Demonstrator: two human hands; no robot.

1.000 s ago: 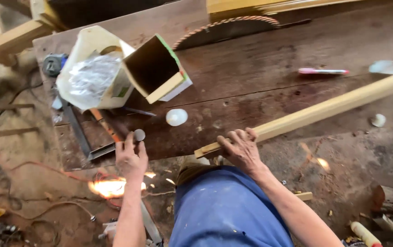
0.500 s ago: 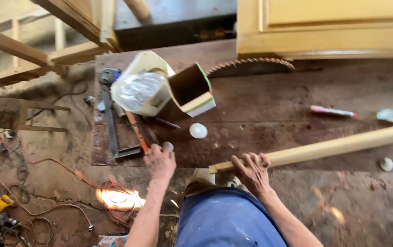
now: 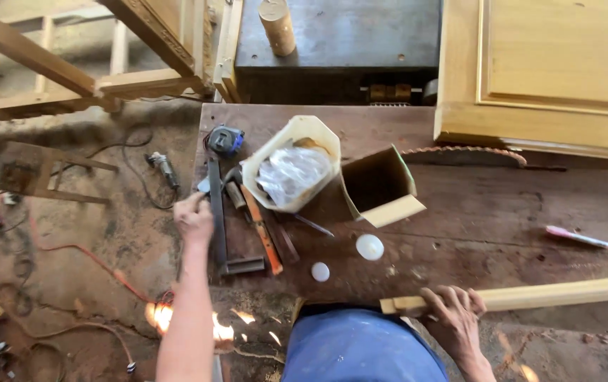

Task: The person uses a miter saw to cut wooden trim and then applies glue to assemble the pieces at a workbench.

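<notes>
1. On the bench (image 3: 460, 233): two white round caps (image 3: 370, 247), one open cardboard box (image 3: 378, 187), one cream tub (image 3: 293, 164) holding crumpled plastic, one pink pen (image 3: 578, 238).
2. Left hand (image 3: 194, 216): fingers curled, resting at the bench's left edge against a dark metal square (image 3: 220, 226).
3. Right hand (image 3: 452, 315): fingers wrapped over one pale wooden strip (image 3: 530, 296) lying along the bench's near edge.
</notes>
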